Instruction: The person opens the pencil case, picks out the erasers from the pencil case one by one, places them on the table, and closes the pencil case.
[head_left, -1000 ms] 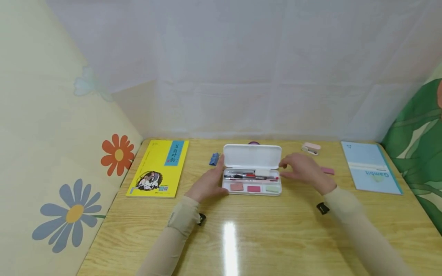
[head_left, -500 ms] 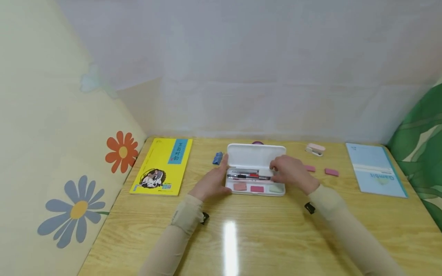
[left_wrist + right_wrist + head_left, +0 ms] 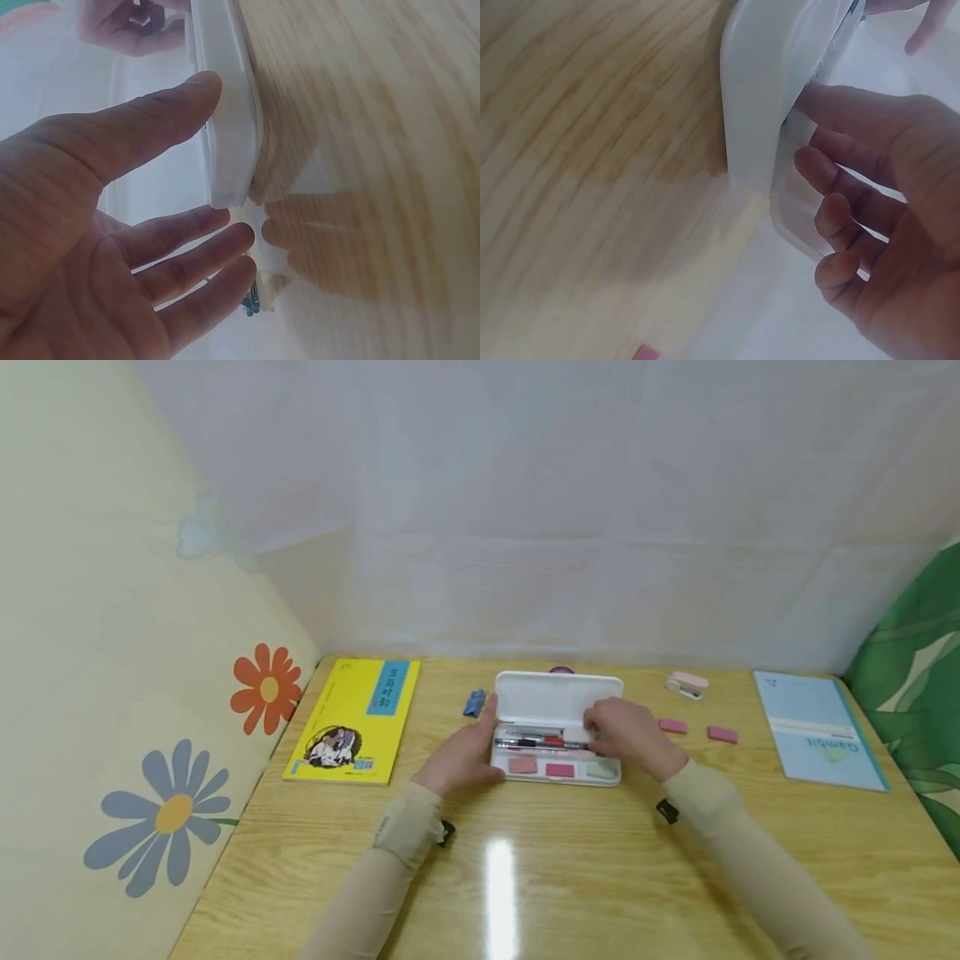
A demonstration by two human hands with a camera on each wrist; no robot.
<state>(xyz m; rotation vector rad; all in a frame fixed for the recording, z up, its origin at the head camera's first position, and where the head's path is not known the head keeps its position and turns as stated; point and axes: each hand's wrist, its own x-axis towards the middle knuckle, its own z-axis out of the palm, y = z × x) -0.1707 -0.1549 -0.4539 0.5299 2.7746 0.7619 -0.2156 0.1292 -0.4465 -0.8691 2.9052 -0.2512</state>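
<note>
An open white pencil case lies on the table, its lid raised at the back. Inside are several pens, one with a red part, and a front row with a salmon eraser, a pink eraser and a pale green eraser. At the case's left end rests my left hand, thumb on the front edge, other fingers extended past the end. My right hand reaches into the right end, thumb and index finger inside; I cannot tell what they pinch.
A blue clip-like item lies left of the case. Further left is a yellow book. To the right are two pink erasers, a pink-and-white stapler and a light-blue notebook. A purple round thing shows behind the lid.
My right hand has moved left from beside the case into its right end, uncovering a pink eraser on the table. My left hand stays at the left end. The view has shifted slightly.
</note>
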